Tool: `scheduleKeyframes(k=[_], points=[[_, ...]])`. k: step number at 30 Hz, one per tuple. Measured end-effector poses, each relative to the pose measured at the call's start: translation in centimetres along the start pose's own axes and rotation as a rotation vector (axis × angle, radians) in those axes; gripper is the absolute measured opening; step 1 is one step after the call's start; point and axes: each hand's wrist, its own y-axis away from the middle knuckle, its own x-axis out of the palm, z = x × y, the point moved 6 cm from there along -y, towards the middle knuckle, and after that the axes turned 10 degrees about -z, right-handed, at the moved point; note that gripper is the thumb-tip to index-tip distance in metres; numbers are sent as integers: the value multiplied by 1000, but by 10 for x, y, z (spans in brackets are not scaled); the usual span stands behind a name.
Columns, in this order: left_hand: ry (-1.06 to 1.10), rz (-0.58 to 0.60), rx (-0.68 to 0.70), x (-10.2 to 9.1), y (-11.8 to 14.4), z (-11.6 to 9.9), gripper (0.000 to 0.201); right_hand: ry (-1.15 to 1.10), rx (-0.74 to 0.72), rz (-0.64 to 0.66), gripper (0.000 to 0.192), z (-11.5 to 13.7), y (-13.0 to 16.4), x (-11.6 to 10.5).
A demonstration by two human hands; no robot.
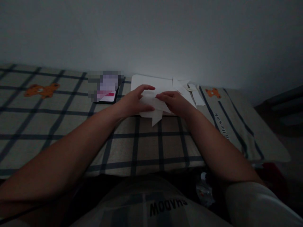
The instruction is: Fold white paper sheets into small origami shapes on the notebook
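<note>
- Dim light falls on a checked cloth with dark grid lines and orange bear prints, spread over a flat surface that meets a pale wall.
- Landmark: a white sheet lying flat on the cloth against the wall.
- On the near edge of that sheet sits a folded white paper, one pointed corner hanging toward the person.
- Left hand rests on the paper's left side, thumb under the edge and forefinger arched over the top, pinching it lightly.
- Right hand lies on the paper's right side, fingers curled down and pressing it; whether the thumb grips beneath is hidden.
- Right of the sheet lie loose paper scraps; left of it a dark-edged phone, its screen blurred.
- Judgement: for a clean fold, one hand should pin the paper flat while the other draws a fingertip along the crease, edges matched first; the poor light makes checking alignment worthwhile.
</note>
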Motion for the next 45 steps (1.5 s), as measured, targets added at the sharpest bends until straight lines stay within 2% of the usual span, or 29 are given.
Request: scheduleKeyframes(k=[2, 7, 10, 12, 17, 21, 27, 31, 34, 38, 45], points=[[-33, -39, 17, -3, 0, -2, 80, 43, 24, -17, 17, -2, 1, -2], [-71, -277, -1, -21, -6, 0, 78, 100, 51, -107, 7, -7, -4, -12], [66, -429, -53, -28, -10, 7, 79, 3, 57, -147, 8, -9, -7, -11], [172, -469, -101, -28, -11, 13, 73, -70, 49, -157, 11, -9, -7, -9], [394, -368, -283, -15, -10, 18, 40, -166, 24, -186, 17, -9, -6, -8], [462, -259, -337, -6, -6, 17, 22, -235, -3, -171, 21, -8, -6, -7], [446, -281, -312, -2, -5, 26, 29, -257, 7, -56, 31, -12, -4, 3], [438, -271, -290, -1, -7, 29, 28, -178, 11, 28, 32, -13, -1, 8], [408, -270, -289, -2, -6, 28, 26, -128, -85, -67, 31, -5, -3, 1], [405, -276, -300, -3, -4, 24, 28, -130, -193, -180, 42, 3, -6, -8], [468, -227, -372, 0, -1, 25, 34, -36, -240, -80, 28, 5, -5, -7]])
